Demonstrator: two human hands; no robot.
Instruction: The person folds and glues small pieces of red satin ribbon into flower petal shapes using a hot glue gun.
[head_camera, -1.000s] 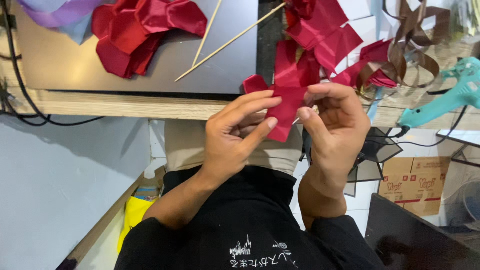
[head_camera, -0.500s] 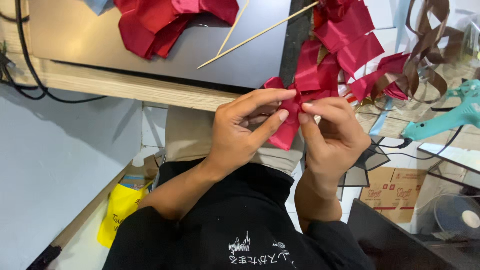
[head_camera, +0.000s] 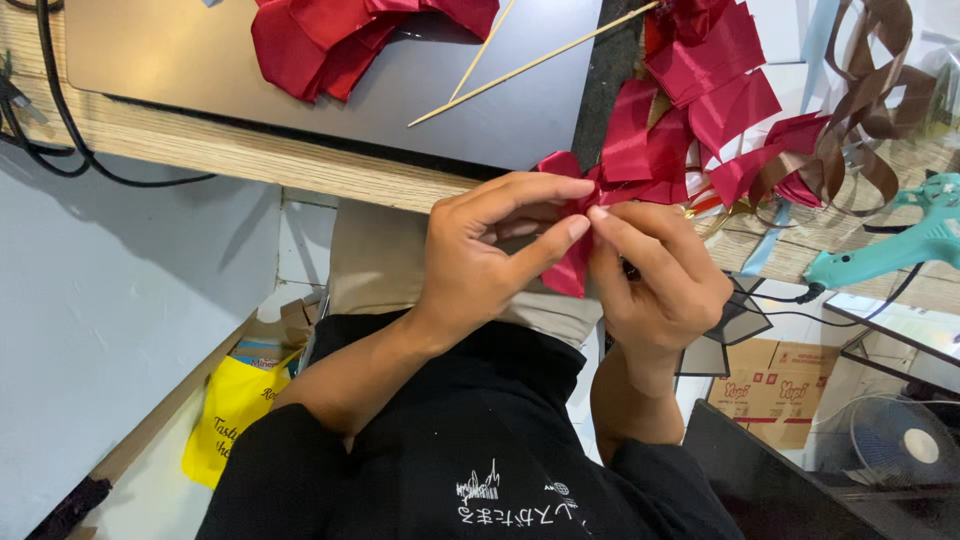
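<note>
Bright, even light; soft shadow under desk edge (head_camera: 250, 160). Dull glare on grey laptop (head_camera: 200, 60). Sharp centre, slight wide-angle bending at edges.

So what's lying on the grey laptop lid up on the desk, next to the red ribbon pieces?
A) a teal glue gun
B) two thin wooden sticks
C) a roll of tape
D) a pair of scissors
B: two thin wooden sticks lie crossed on the grey laptop lid; the teal glue gun sits off to the side.

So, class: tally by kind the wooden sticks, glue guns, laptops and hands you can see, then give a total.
Wooden sticks: 2
Glue gun: 1
Laptop: 1
Hands: 2, left hand and right hand, pinching a red ribbon piece
Total: 6
</note>
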